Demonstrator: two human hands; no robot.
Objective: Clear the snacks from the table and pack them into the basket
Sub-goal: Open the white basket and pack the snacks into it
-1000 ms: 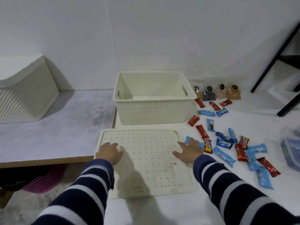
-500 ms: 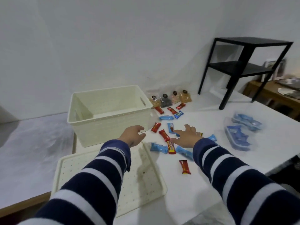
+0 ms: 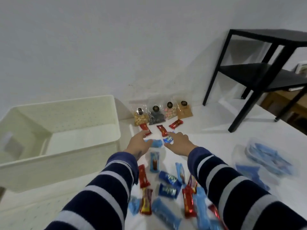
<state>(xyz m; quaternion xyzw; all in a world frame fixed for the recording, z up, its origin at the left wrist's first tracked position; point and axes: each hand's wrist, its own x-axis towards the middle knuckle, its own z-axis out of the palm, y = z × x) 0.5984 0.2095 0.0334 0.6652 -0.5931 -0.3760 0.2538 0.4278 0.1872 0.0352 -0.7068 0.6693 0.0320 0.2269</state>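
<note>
The cream perforated basket [image 3: 78, 146] stands empty on the left of the white table. Right of it lie several small snack bars in red and blue wrappers [image 3: 167, 180]. My left hand [image 3: 138, 144] reaches out with fingers apart, its tips at a red bar [image 3: 145, 128] and over a light blue bar [image 3: 156, 143]. My right hand [image 3: 178, 141] is also spread, fingertips on a dark blue wrapper [image 3: 168, 139] beside another red bar [image 3: 162, 130]. Neither hand holds anything. Several clear bags of snacks [image 3: 163, 112] stand against the wall behind.
The basket's flat perforated lid [image 3: 25, 211] lies at the near left. Clear packs of blue items [image 3: 265, 158] rest on the table at the right. A black metal shelf [image 3: 259, 72] stands on the table's far right corner, near the wall.
Both hands have left the lid and reached forward to the far bars by the wall. My view has swung right and closer to the snacks.
</note>
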